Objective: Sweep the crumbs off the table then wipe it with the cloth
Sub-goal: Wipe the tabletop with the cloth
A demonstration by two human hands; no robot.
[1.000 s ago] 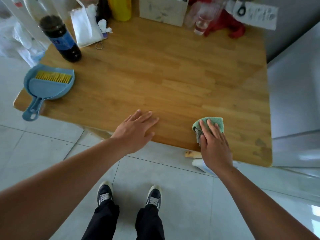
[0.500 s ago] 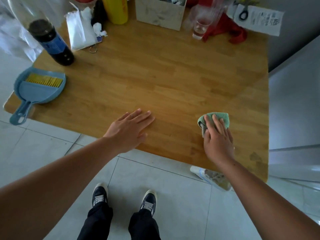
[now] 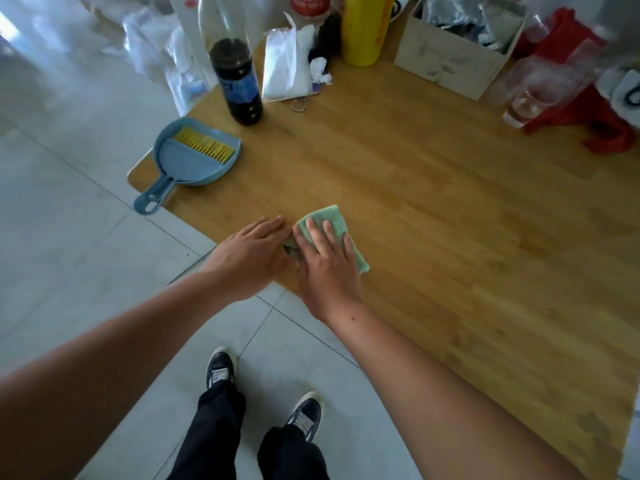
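Observation:
A green cloth point(image 3: 325, 218) lies flat on the wooden table point(image 3: 433, 209) near its front edge. My right hand point(image 3: 325, 261) presses down on the cloth with spread fingers. My left hand point(image 3: 247, 254) rests flat on the table edge right beside it, fingers together, touching the cloth's left side. A blue dustpan point(image 3: 188, 164) with a yellow-bristled brush point(image 3: 204, 146) in it sits at the table's left corner, its handle over the edge. No crumbs are visible on the wood.
A dark cola bottle point(image 3: 237, 84), a white packet point(image 3: 284, 69), a yellow container point(image 3: 363, 29), a cardboard box point(image 3: 450, 53), a glass point(image 3: 526, 102) and a red cloth point(image 3: 588, 116) stand along the far side. Tiled floor point(image 3: 86, 216) lies left and below.
My right hand has slid the cloth leftward along the front edge until it meets my left hand. The view has swung to the right of the table.

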